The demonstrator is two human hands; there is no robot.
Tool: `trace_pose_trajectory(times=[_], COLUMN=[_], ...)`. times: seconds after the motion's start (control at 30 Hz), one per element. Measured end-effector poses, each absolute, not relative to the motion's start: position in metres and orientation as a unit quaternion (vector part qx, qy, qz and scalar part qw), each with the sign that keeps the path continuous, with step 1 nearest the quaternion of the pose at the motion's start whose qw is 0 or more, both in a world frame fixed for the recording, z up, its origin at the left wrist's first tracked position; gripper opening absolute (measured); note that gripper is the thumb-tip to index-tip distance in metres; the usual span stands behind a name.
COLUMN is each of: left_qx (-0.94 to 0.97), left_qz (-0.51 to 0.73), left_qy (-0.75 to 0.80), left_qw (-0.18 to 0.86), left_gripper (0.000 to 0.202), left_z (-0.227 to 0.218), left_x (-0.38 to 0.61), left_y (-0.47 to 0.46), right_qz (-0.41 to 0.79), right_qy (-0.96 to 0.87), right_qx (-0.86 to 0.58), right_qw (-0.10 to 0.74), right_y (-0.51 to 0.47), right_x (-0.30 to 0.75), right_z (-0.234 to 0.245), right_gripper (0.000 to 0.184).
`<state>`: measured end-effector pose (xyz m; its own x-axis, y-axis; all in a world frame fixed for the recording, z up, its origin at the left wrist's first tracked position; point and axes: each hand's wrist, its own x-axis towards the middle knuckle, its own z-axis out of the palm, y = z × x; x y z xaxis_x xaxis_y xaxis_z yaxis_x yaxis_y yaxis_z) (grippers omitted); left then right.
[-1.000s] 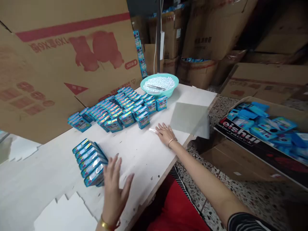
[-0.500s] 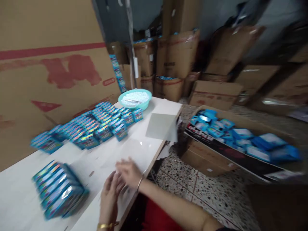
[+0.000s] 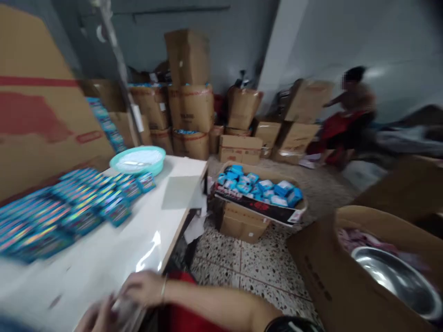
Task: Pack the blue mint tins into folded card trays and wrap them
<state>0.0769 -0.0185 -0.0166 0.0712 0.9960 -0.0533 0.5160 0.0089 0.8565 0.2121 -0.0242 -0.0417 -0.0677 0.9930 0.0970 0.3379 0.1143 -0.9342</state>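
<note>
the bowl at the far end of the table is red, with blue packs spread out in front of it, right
Not quite: the bowl is turquoise, not red, as the head view shows. The rest holds: it stands at the far end of the table, with blue packs spread out in front of it.

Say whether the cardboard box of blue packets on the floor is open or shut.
Open: brown cardboard box shows blue packets heaped inside.

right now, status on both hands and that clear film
Left hand and right hand together at table edge, both on clear film; grip too blurred to call. Blue packs farther up, apart.
</note>
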Motion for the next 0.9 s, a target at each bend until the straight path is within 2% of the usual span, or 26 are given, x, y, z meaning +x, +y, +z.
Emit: trace_pose_trajectory(times=[0.1,0.23,0.3,0.4,0.47,0.6,0.8,0.9], left_qx=[0.623,0.587,0.574,0.56,0.559,0.564,0.563,0.57], left_qz=[0.356,0.429,0.463,0.487,0.494,0.503,0.529,0.518], left_qy=[0.594,0.592,0.583,0.572,0.562,0.56,0.559,0.556], left_qw=[0.364,0.349,0.342,0.349,0.358,0.339,0.303,0.312], left_gripper=[0.042,0.035,0.029,0.027,0.028,0.026,0.024,0.026], left_z=[-0.006,-0.01,-0.014,-0.014,-0.012,-0.007,-0.002,0.0], left_x=[0.066,0.065,0.067,0.07,0.071,0.068,0.059,0.054], left_y=[-0.049,-0.061,-0.062,-0.065,-0.069,-0.076,-0.083,-0.085], right_qz=[0.402,0.45,0.449,0.412,0.382,0.333,0.38,0.348], right_qy=[-0.515,-0.518,-0.575,-0.679,-0.699,-0.684,-0.685,-0.705], right_qx=[-0.563,-0.51,-0.482,-0.468,-0.496,-0.547,-0.484,-0.468], right_qw=[0.507,0.519,0.484,0.387,0.346,0.349,0.391,0.403], right_y=[-0.043,-0.041,-0.048,-0.068,-0.08,-0.087,-0.08,-0.076], right_x=[0.228,0.241,0.233,0.213,0.203,0.196,0.209,0.219], right_z=[-0.022,-0.025,-0.025,-0.017,-0.012,-0.009,-0.011,0.003], right_gripper=[0.016,0.025,0.027,0.052,0.061,0.05,0.034,0.029])
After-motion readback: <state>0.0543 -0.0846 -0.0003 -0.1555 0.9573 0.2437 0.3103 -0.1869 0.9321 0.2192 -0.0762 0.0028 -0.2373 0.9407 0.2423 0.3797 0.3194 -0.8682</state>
